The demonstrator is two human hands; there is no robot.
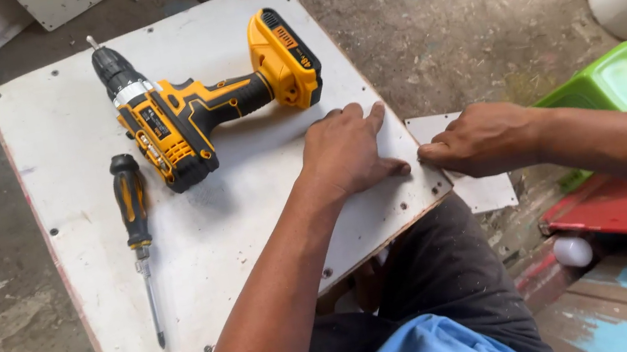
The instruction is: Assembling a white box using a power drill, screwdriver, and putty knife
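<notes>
While the left hand (pixel 348 153) lay flat, fingers spread, on the white square board tabletop (pixel 70 140) near its right edge, the right hand (pixel 482 141) pinched its fingers together on a small white flat panel (pixel 486 191) just off that edge. A yellow-and-black cordless drill (pixel 192 111) and a black-and-orange-handled screwdriver (pixel 137 231) lay towards the tabletop's left side.
</notes>
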